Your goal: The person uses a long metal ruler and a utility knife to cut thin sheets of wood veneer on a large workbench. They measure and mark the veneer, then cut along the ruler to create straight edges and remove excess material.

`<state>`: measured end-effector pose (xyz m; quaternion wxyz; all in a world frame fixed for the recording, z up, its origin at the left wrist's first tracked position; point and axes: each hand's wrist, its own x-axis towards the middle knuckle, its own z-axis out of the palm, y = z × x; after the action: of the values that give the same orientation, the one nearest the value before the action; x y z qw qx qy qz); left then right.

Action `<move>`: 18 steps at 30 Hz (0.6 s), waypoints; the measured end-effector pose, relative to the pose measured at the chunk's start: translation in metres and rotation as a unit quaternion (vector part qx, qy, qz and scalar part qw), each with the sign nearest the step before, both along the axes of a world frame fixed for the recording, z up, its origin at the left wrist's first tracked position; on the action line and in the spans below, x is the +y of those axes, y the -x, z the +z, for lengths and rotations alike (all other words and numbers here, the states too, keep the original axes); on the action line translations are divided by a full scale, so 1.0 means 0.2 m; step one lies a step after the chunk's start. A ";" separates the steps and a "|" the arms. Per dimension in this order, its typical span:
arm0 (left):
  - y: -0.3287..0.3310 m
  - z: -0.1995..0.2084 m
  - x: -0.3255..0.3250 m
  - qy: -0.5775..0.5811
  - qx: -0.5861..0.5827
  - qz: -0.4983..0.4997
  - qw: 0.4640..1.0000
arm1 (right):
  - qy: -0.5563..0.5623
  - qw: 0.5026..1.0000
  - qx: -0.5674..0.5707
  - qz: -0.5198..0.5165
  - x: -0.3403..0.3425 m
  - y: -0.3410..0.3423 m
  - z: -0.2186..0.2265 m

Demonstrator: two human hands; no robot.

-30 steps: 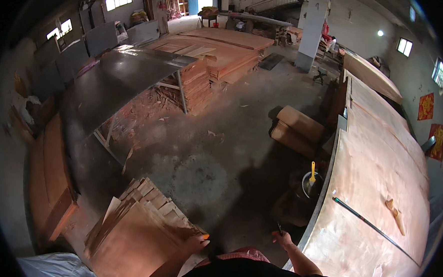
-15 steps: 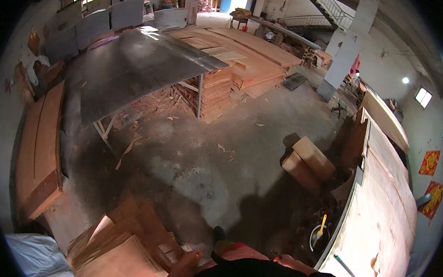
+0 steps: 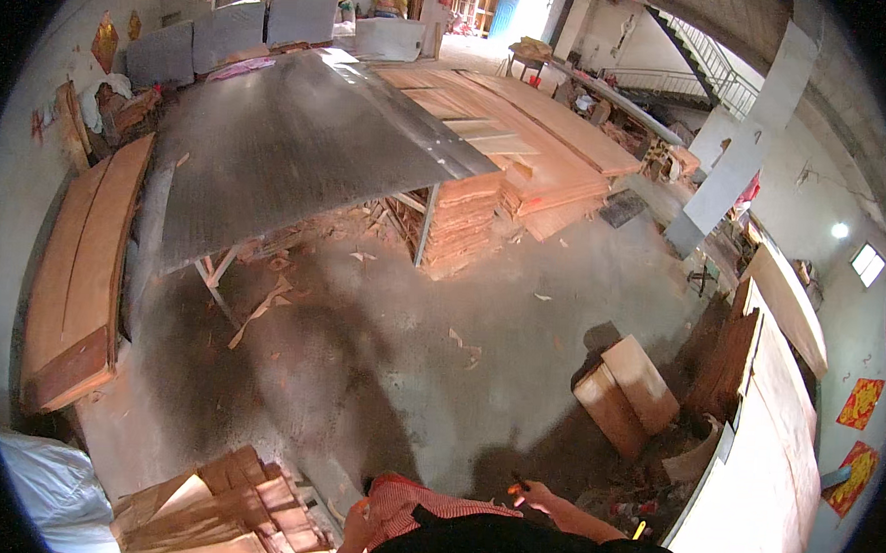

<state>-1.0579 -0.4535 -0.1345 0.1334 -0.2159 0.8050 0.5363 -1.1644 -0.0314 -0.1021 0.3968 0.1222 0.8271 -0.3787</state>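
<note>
At the lower edge, my left hand [image 3: 358, 520] is beside a red-and-white checked cloth [image 3: 398, 502] at the front of my body. Its fingers are small and partly hidden, so whether they grip the cloth cannot be told. My right hand [image 3: 540, 499] is closed on a small dark-and-orange tool [image 3: 518, 491], held out over the floor; its exact kind is unclear. To the left of my left hand lies a pile of thin brown veneer sheets [image 3: 221, 505]. A stack of pale wood sheets [image 3: 753, 483] stands to the right of my right hand.
A large dark sheet-topped table [image 3: 309, 149] fills the middle left, with stacked veneer [image 3: 466, 223] beside it. Boards [image 3: 83, 258] lie along the left wall. Two short wood bundles [image 3: 633, 387] sit on the floor at right. A pillar [image 3: 751, 142] stands beyond.
My view has shifted, and the room's contents appear lower or displaced. My right hand has come up and forward, showing the tool. The bowl with the yellow handle has mostly left view.
</note>
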 end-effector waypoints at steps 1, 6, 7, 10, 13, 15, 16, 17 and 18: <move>0.13 0.08 -0.02 0.033 0.036 0.029 0.998 | -0.048 0.995 0.009 0.082 -0.02 0.04 -0.02; 0.64 -0.05 -0.24 -0.008 0.191 0.067 0.979 | -0.083 0.980 0.006 0.180 -0.07 0.34 -0.31; 0.78 0.03 -0.24 -0.019 0.159 0.036 0.987 | -0.020 0.994 -0.013 0.105 0.05 0.32 -0.48; 1.16 0.10 -0.40 0.003 0.111 -0.067 0.992 | 0.095 0.995 -0.037 -0.016 0.19 0.43 -0.62; 1.37 0.15 -0.66 0.013 0.085 -0.062 0.994 | -0.108 0.976 0.041 0.185 -0.45 0.82 -0.17; 1.54 0.18 -0.76 -0.012 0.084 -0.063 0.994 | -0.113 0.973 0.081 0.185 -0.68 0.97 0.08; 1.61 0.14 -0.83 -0.005 0.075 -0.074 0.994 | -0.106 0.972 0.104 0.185 -0.77 1.06 0.14; 1.67 0.08 -0.90 0.004 0.065 -0.080 0.995 | -0.061 0.984 0.088 0.142 -0.90 1.17 0.21; 1.74 0.02 -0.96 0.000 0.073 -0.088 0.993 | -0.016 0.993 0.071 0.095 -1.02 1.24 0.30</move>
<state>-1.4049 -0.6447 -0.1296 0.1212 -0.1046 0.8282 0.5371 -1.4126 -0.2361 -0.0418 0.3696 0.0225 0.8667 -0.3343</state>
